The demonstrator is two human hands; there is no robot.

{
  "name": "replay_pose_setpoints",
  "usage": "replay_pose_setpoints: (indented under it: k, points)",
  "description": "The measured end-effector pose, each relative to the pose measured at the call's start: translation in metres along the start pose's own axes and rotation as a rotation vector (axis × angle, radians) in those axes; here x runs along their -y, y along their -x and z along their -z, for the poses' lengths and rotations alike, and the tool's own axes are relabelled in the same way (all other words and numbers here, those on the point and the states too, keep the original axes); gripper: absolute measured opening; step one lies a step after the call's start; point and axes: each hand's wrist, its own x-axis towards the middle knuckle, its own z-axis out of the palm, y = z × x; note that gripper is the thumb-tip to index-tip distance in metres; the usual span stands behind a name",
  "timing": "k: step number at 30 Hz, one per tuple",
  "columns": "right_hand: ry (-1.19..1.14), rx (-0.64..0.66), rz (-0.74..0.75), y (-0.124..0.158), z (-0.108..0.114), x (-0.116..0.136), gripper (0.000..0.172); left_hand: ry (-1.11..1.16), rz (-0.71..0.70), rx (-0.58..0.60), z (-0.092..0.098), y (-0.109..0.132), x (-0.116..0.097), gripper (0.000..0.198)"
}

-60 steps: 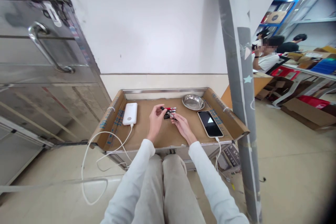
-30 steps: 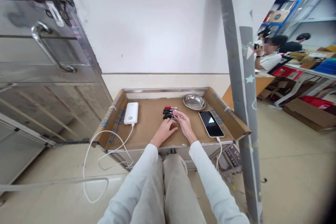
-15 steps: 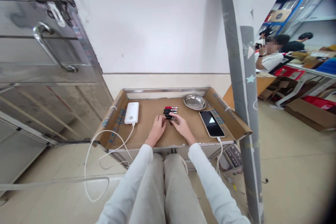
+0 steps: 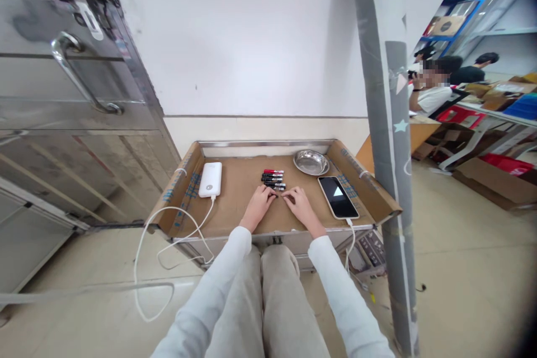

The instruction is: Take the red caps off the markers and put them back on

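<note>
On the cardboard-lined tabletop (image 4: 235, 212), several markers lie side by side in a stack of rows: a red marker (image 4: 273, 172) farthest from me, black markers (image 4: 272, 179) nearer. Just on my side of the row, my left hand (image 4: 259, 205) pinches the left end of a dark marker (image 4: 277, 196), which its fingers mostly cover. My right hand (image 4: 300, 205) has thumb and fingers closed at the marker's other end. Both wrists rest close to the table's front edge.
A white power bank (image 4: 210, 180) with a cable lies left. On the right are a round metal dish (image 4: 311, 163) and a plugged-in phone (image 4: 338, 197). Cardboard sides border the table; a wrapped pole (image 4: 388, 95) stands right. Other people (image 4: 434, 92) sit beyond.
My hands have drawn back toward me from the row, and more of the nearest black marker shows. My right hand has moved slightly right.
</note>
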Motion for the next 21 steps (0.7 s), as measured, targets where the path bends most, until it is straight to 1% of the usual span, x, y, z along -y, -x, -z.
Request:
replay_pose_setpoints:
  k: [2,5,8,10,12,14,16,18,21]
  points:
    - [-0.008,0.001,0.001,-0.004,-0.002,-0.002,0.016,0.022,0.005,-0.007,-0.002,-0.004,-0.003,0.007]
    - [-0.047,-0.024,-0.011,-0.013,-0.005,0.000,0.016,0.131,0.041,-0.040,-0.003,-0.005,-0.002,0.012]
    - [-0.112,-0.050,-0.002,-0.023,-0.014,0.011,0.018,0.265,0.108,-0.082,0.001,-0.003,0.004,0.015]
    - [-0.138,-0.029,0.026,-0.028,-0.022,0.022,0.019,0.345,0.179,-0.107,0.006,0.000,0.010,0.017]
    - [-0.134,0.006,0.063,-0.028,-0.028,0.030,0.020,0.384,0.228,-0.102,0.011,0.002,0.016,0.019]
    - [-0.121,0.007,0.092,-0.026,-0.031,0.034,0.022,0.380,0.219,-0.065,0.016,0.005,0.021,0.019]
    - [-0.088,-0.018,0.089,-0.021,-0.030,0.033,0.023,0.348,0.177,-0.034,0.017,0.006,0.025,0.020]
    - [-0.052,-0.037,0.075,-0.017,-0.027,0.028,0.021,0.284,0.141,-0.040,0.015,0.006,0.027,0.020]
    - [-0.016,-0.044,0.062,-0.013,-0.023,0.019,0.020,0.163,0.103,-0.064,0.009,0.003,0.027,0.014]
